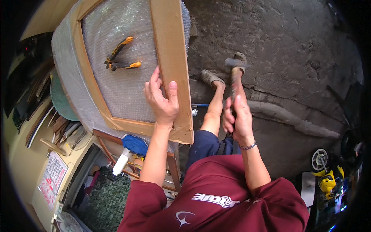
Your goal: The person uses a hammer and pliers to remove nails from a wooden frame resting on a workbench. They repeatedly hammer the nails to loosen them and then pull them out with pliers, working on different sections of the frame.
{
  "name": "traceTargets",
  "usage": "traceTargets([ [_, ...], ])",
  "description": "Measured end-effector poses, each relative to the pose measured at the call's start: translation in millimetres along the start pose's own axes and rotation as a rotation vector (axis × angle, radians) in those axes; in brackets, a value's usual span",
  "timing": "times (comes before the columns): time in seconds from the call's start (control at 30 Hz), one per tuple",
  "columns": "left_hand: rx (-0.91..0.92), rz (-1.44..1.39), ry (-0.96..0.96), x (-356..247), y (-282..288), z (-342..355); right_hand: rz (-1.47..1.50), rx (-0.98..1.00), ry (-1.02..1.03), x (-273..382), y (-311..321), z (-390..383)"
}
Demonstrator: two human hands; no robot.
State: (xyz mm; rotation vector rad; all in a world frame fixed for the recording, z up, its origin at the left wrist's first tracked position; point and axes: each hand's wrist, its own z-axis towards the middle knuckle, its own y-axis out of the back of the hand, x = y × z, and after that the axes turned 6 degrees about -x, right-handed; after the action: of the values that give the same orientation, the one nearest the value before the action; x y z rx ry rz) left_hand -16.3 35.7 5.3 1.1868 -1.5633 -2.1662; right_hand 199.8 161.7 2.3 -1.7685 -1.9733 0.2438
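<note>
While we steady the wooden frame (170, 65), a hammer (234, 73) is raised beside it.

Our left hand (162, 98) clamps the frame's right rail at centre frame, thumb on top, fingers spread on the inner edge. Our right hand (239, 118), right of centre, has its grip closed round the hammer handle. Orange-handled pliers (119, 58) lie on bubble wrap (116, 77) inside the frame, upper left.

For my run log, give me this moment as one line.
left hand: holds wooden frame | right hand: grips raised hammer | pliers: on bubble wrap
</note>
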Motion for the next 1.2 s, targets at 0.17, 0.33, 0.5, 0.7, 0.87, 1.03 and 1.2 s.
traceTargets([
  [0.17, -0.054, -0.223, 0.13, 1, -10, -3, 0.167, 0.25, -0.196, -50, 0, 7],
  [0.33, -0.07, -0.397, 0.238, 2, -14, -9, 0.3, 0.277, -0.237, -53, -4, 12],
  [0.5, -0.074, -0.43, 0.219, 4, -16, -9, 0.35, 0.267, -0.244, -52, -7, 15],
  [0.7, -0.068, -0.404, 0.208, 2, -14, -9, 0.354, 0.191, -0.211, -46, -18, 10],
  [0.87, -0.075, -0.408, 0.224, 2, -15, -8, 0.172, 0.359, -0.233, -53, -16, 6],
  [1.03, -0.08, -0.429, 0.191, 3, -17, -7, 0.298, 0.268, -0.252, -51, -15, 14],
  [1.2, -0.026, -0.361, 0.213, 4, -11, -9, 0.418, 0.176, -0.216, -48, -22, 10],
])
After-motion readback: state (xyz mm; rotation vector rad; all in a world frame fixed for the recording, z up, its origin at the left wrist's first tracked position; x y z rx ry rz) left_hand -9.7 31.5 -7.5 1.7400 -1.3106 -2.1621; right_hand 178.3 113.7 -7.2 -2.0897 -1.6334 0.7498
